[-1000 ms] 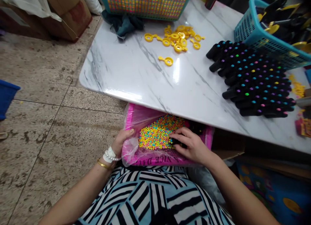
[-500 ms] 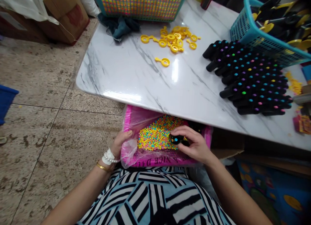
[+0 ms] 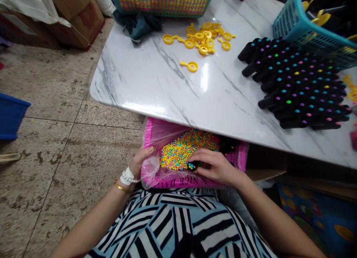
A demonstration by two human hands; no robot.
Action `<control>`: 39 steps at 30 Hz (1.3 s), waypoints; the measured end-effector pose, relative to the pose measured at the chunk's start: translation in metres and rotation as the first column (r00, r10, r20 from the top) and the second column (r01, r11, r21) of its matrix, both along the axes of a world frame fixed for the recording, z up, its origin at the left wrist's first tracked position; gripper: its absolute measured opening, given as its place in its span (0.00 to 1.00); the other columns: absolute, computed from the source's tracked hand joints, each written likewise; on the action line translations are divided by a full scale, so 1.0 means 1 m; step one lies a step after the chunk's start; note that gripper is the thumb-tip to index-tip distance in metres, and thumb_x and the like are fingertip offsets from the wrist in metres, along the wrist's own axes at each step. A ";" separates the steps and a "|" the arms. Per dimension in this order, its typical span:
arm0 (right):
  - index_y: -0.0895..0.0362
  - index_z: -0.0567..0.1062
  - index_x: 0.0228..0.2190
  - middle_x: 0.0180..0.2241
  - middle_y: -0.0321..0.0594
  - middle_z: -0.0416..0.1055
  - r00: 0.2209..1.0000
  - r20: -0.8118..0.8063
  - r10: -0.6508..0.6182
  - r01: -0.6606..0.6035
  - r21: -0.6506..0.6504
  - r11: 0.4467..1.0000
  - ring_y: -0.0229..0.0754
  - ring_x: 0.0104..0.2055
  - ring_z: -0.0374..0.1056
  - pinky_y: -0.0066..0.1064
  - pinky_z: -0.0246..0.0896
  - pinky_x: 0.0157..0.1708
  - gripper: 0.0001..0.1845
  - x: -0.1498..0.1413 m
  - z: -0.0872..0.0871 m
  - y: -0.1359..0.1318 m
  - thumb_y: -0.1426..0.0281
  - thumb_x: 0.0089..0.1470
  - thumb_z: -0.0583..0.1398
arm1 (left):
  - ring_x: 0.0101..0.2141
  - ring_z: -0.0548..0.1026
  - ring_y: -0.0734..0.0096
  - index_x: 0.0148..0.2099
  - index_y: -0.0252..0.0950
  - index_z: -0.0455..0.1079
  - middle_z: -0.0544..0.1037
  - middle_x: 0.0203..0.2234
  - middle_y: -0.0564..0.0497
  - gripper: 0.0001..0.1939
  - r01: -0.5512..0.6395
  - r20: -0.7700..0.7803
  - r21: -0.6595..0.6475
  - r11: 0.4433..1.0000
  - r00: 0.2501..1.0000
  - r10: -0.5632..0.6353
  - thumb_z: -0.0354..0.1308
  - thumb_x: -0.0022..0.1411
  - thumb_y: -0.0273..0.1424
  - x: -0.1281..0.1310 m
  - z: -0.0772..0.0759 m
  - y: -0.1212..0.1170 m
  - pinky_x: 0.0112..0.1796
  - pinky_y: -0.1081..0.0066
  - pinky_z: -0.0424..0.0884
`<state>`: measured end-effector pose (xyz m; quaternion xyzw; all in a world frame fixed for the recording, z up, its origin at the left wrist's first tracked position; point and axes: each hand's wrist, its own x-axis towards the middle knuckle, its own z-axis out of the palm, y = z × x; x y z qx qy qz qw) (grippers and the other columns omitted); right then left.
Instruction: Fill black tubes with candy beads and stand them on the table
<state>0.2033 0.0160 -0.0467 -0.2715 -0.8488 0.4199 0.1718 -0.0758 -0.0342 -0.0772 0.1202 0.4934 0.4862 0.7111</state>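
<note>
My left hand (image 3: 141, 162) grips the left rim of a pink, plastic-lined basket (image 3: 147, 137), thumb over the edge. Small round beads in yellow, pink, blue and green (image 3: 175, 154) lie heaped inside it. Over the beads, my right hand (image 3: 213, 165) has its fingers closed on a black tube (image 3: 192, 165). The tube's visible end is among the beads, with coloured beads at it; the rest is hidden by the hand. On the table stand several rows of similar black tubes (image 3: 295, 83), each with a coloured bead on top.
A marble-patterned table (image 3: 139, 83) overhangs the basket's far side. On it lie yellow ring-shaped pieces with handles (image 3: 205, 38), a dark cloth (image 3: 138, 25), a green basket (image 3: 164, 7) and a blue basket (image 3: 309, 36) of black and yellow parts. A blue bin (image 3: 12, 116) stands on the floor.
My right hand has moved a little left and lowered the tube's end into the beads. My left hand keeps its hold on the rim. The view has shifted slightly.
</note>
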 end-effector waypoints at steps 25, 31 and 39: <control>0.56 0.78 0.41 0.40 0.46 0.75 0.829 0.178 -0.530 0.197 0.794 0.575 0.51 0.45 0.66 0.46 0.66 0.47 0.12 0.046 0.093 0.151 0.71 0.53 0.62 | 0.45 0.80 0.41 0.28 0.41 0.80 0.85 0.28 0.48 0.18 -0.138 -0.177 -0.150 0.979 0.978 0.111 0.74 0.37 0.47 -0.002 0.000 -0.003 0.48 0.54 0.76; 0.59 0.78 0.47 0.36 0.50 0.74 0.630 0.125 -0.766 0.216 0.920 0.328 0.55 0.42 0.65 0.47 0.64 0.44 0.17 0.054 0.104 0.153 0.72 0.56 0.61 | 0.42 0.81 0.46 0.29 0.38 0.80 0.84 0.29 0.47 0.17 -0.097 -0.185 -0.117 0.988 0.980 0.074 0.75 0.37 0.42 -0.006 0.004 -0.001 0.45 0.60 0.77; 0.55 0.79 0.38 0.34 0.43 0.77 0.834 0.502 -0.228 -0.038 0.466 0.884 0.44 0.34 0.72 0.34 0.67 0.33 0.09 0.020 0.051 0.014 0.67 0.62 0.59 | 0.31 0.81 0.57 0.35 0.36 0.80 0.83 0.27 0.47 0.19 0.016 0.000 -0.011 1.000 1.000 -0.016 0.74 0.41 0.41 -0.002 0.000 0.005 0.39 0.63 0.78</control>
